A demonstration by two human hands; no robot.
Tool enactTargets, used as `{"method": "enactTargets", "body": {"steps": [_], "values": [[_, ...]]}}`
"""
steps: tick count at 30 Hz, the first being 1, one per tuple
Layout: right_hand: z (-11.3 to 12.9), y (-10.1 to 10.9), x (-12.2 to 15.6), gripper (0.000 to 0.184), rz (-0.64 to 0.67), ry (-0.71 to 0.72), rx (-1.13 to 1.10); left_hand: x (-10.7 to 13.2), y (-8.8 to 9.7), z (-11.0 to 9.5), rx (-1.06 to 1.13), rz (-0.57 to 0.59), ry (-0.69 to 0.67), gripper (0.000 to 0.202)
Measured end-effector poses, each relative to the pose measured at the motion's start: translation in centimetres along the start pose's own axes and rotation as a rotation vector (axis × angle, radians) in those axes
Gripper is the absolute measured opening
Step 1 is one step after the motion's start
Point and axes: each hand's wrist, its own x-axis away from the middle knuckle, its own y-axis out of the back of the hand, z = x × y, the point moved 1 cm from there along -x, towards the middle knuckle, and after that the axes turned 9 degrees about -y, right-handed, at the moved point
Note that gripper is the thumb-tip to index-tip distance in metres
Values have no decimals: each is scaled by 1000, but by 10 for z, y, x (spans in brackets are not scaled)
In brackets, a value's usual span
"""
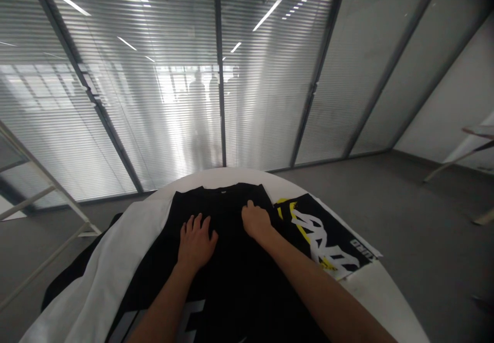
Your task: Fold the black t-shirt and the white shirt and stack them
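A black T-shirt [231,276] lies spread out on a white round-edged table [389,296], its neckline at the far side and a pale print near me. My left hand [196,242] rests palm down on the left of its chest, fingers spread. On the upper right, below the shoulder, my right hand [257,220] is closed with its fingers curled against the shirt. Whether cloth is pinched in them is hidden. To the right lies a black cloth with white and yellow graphics [328,240], touching the shirt's side.
White fabric [123,250] drapes over the table's left side, with dark cloth [69,273] hanging beyond it. A white metal frame [50,193] stands at left. Glass partitions with blinds [262,90] rise behind the table. Part of another piece of furniture [478,132] shows at far right.
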Motion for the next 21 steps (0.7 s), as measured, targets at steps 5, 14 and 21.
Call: {"method": "enactTargets", "body": {"steps": [5, 14, 21], "values": [[-14, 17, -6, 39, 130, 85, -108, 1, 0, 0, 2, -34, -13, 52], [-27, -14, -19, 59, -205, 1, -216, 0, 1, 1, 14, -15, -2, 52], [-31, -49, -29, 63, 14, -8, -214, 0, 1, 1, 23, -26, 0, 52]]}}
